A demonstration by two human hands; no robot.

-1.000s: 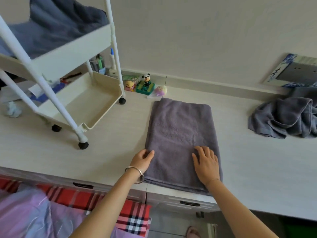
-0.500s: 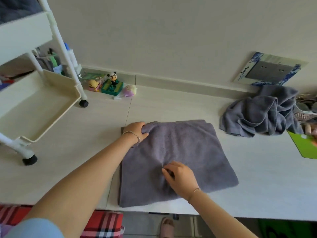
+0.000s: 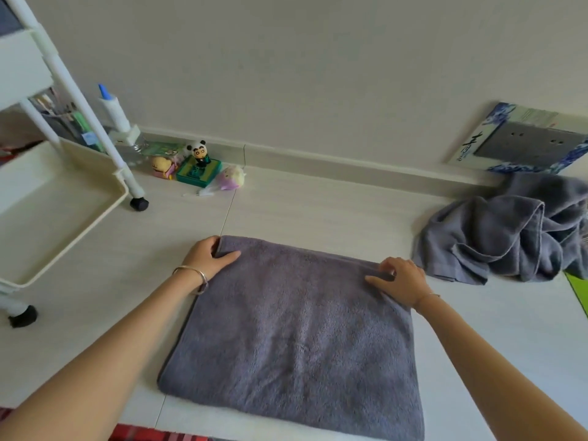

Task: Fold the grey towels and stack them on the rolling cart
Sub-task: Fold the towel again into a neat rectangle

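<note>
A person's left hand [image 3: 208,256] and right hand [image 3: 401,278] pinch the far corners of a half-folded grey towel [image 3: 296,338] lying flat on the pale countertop [image 3: 318,211]. The next fold likely calls for drawing that edge toward the body. The rolling cart [image 3: 63,198] tray beside it looks empty; an unfolded towel heap [image 3: 509,230] waits at right.

Plain grey on the folded towel [image 3: 296,329], the same grey on the crumpled towel [image 3: 506,237]. Cream white on the cart [image 3: 47,198], black on its wheels [image 3: 139,204], pale off-white on the counter [image 3: 318,211] and wall [image 3: 318,74]. Black and white on the panda figure [image 3: 199,152], green beneath it, red plaid on the cloth [image 3: 152,436] at the bottom edge.
</note>
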